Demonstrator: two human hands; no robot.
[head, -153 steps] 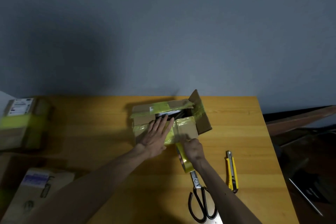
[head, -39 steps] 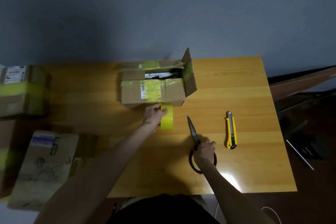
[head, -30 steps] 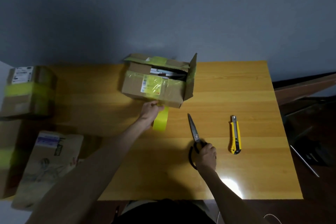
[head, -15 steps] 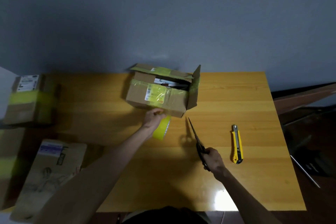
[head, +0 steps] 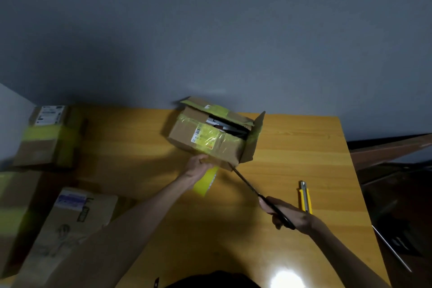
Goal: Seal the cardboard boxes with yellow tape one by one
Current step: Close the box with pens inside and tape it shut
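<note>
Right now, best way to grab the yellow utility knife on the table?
Pinch the utility knife across its yellow body, mid-length, coming straight down from above. It lies flat on the table, long axis running near to far, metal tip pointing away. The right hand, holding the scissors, crowds its near end, so the far half is probably easier to reach.

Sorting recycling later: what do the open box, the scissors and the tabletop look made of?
Open box: brown corrugated cardboard, matte, with glossy yellow tape. Scissors: probably metal blades, dark and thin; handles hidden in the right hand. Tabletop: wood or wood-look laminate, visible grain, glossy glare.
</note>
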